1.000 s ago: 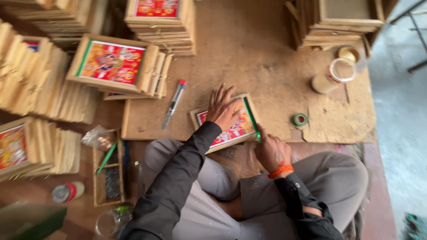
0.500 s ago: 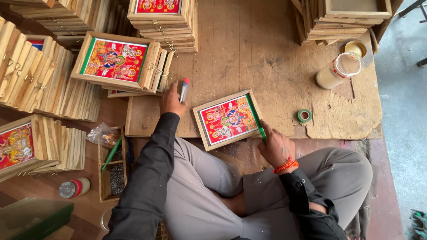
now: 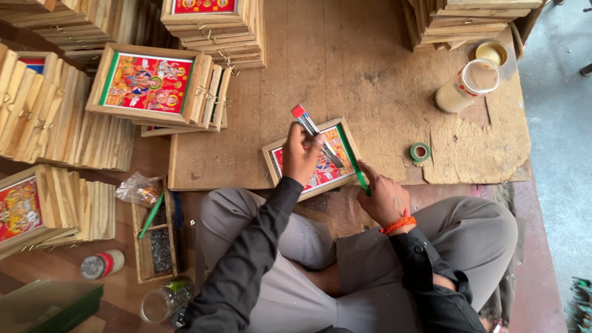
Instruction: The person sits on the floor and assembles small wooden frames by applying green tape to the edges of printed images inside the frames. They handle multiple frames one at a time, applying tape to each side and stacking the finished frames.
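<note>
Wooden board (image 3: 370, 68), centre frame: left hand (image 3: 302, 154), at the board's edge half a second ago, now grasping red-tipped tool (image 3: 316, 134) over framed picture (image 3: 317, 157); right hand (image 3: 383, 197) gripping green strip (image 3: 353, 159) unchanged.

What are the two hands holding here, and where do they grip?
The left hand grips a red-tipped tool around its handle's lower part. The right hand pinches a green strip at its near end, along the picture frame.

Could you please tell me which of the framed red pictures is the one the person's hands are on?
The small framed picture lying flat alone on the wooden board, under both hands; the others lean on stacks at left.
</note>
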Action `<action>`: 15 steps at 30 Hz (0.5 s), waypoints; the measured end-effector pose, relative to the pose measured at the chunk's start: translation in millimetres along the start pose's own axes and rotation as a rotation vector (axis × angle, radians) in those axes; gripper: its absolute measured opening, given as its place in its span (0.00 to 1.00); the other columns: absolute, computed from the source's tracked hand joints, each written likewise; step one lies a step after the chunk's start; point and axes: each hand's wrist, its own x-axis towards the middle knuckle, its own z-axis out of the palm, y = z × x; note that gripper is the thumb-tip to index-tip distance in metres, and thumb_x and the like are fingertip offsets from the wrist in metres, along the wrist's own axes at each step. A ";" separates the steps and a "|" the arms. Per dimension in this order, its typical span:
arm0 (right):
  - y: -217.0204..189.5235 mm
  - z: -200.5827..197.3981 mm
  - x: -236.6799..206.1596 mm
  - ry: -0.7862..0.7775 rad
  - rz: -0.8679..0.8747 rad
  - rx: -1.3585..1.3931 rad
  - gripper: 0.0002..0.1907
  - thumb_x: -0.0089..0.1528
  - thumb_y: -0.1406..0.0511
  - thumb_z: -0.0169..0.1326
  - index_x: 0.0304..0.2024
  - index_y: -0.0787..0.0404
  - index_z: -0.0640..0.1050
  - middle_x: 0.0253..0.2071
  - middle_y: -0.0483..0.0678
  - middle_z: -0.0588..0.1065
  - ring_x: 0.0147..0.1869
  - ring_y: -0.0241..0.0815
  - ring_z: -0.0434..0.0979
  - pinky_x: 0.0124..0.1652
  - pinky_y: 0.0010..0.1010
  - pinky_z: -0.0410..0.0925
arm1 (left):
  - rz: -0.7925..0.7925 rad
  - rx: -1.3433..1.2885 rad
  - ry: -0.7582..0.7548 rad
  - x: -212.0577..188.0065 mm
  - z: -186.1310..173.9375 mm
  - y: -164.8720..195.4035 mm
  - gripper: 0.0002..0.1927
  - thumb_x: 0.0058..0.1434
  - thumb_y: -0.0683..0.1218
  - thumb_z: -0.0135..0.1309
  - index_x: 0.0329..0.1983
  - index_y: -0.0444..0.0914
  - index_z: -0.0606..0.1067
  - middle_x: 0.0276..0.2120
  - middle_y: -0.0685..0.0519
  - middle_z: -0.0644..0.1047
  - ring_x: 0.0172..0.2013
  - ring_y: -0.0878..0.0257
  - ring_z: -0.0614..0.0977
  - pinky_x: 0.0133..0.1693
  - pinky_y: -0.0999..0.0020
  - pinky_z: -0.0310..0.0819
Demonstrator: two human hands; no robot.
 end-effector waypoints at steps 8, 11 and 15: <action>3.6 -1.2 8.1 -0.015 0.012 0.010 0.40 0.54 0.60 0.57 0.70 0.39 0.66 0.33 0.55 0.80 0.41 0.58 0.81 0.39 0.47 0.73 | -0.056 -0.011 -0.060 2.0 47.4 -18.6 0.16 0.66 0.48 0.60 0.46 0.36 0.66 0.33 0.50 0.82 0.33 0.64 0.85 0.35 0.68 0.79; 5.2 -0.5 9.7 0.001 -0.006 0.008 0.39 0.54 0.60 0.57 0.70 0.40 0.67 0.34 0.55 0.80 0.41 0.58 0.81 0.39 0.48 0.73 | -0.063 0.016 -0.086 1.5 53.8 -16.7 0.16 0.66 0.48 0.59 0.46 0.37 0.67 0.33 0.50 0.82 0.33 0.63 0.86 0.35 0.67 0.79; 6.6 1.7 12.1 0.025 -0.029 -0.002 0.40 0.53 0.61 0.57 0.69 0.41 0.67 0.33 0.55 0.80 0.40 0.58 0.81 0.38 0.48 0.73 | -0.022 0.072 -0.072 5.4 57.2 -25.6 0.16 0.66 0.50 0.60 0.47 0.38 0.67 0.34 0.52 0.83 0.34 0.63 0.86 0.36 0.67 0.81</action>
